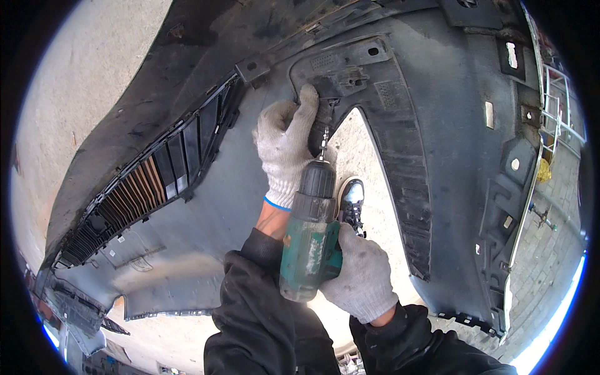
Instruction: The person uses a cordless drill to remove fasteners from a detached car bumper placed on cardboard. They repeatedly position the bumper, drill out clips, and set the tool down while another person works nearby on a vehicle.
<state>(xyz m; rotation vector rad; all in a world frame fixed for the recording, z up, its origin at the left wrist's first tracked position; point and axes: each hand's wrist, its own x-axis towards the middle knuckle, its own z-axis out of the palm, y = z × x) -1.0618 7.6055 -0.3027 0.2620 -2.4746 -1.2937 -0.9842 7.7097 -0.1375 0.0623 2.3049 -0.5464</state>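
Note:
My right hand (359,275), in a pale knit glove, is wrapped round the handle of a green and black cordless drill (306,240). The drill points away from me, and a thin metal bit (324,140) sticks out of its chuck. The bit's tip is close to a dark plastic trim piece (400,162) with a V-shaped opening. My left hand (284,144), gloved too, rests against the trim left of the bit. Its fingers are curled and its thumb lies stretched along the trim; whatever the curled fingers hold is hidden.
The trim is part of a large grey-black car bumper cover (244,150) spread around me, with a slatted grille (144,181) on the left. A shoe (352,203) shows on the pale floor through the opening. White metal racks (559,106) stand at the far right.

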